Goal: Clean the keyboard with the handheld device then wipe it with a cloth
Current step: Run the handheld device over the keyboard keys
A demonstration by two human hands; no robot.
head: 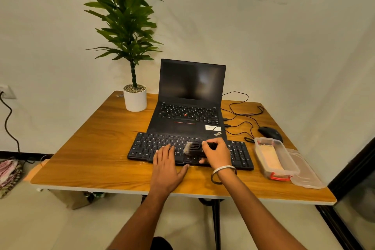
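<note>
A black external keyboard (146, 145) lies on the wooden table (91, 148) in front of an open laptop. My right hand (217, 153) grips a black handheld brush (193, 146) over the middle keys, its grey bristles pointing left and touching the keys. My left hand (167, 163) lies flat, fingers straight, on the front edge of the keyboard just left of the brush. A beige cloth (272, 158) sits inside a clear plastic box at the right.
The black laptop (190, 107) stands open behind the keyboard. A potted plant (135, 97) stands at the back left. Behind the clear box (294, 170) and its lid (308, 176) at the right lie a black mouse (269, 133) and cables.
</note>
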